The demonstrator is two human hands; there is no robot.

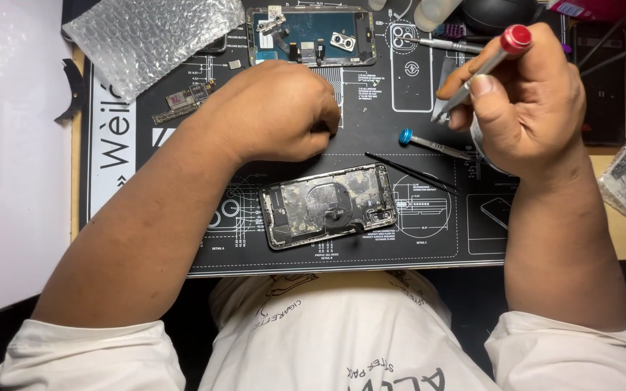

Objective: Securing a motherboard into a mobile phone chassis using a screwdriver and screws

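- Nearest the seated person, an opened smartphone housing (329, 205) lies face-up and slightly tilted on the black repair mat (429, 246), its back shell and coil exposed, within easy reach of both arms.
- Just right of it, black tweezers (413, 172) rest on the mat, and beyond them a blue-capped screwdriver (432, 144) lies flat, parked between the two hands.
- The left hand (280, 112) is curled into a loose fist, knuckles down on the mat just beyond the housing; its fingertips are tucked under, so whether they pinch anything cannot be told.
- The right hand (527, 101) is raised off the mat, thumb and fingers pinching a red-capped screwdriver (483, 69) with its tip angled down toward the mat.
- Farther off, a detached phone screen assembly (311, 35) sits at the mat's far edge, out of the working area.
- At far left, a small circuit board (182, 101) lies beside a bubble-wrap bag (153, 40).
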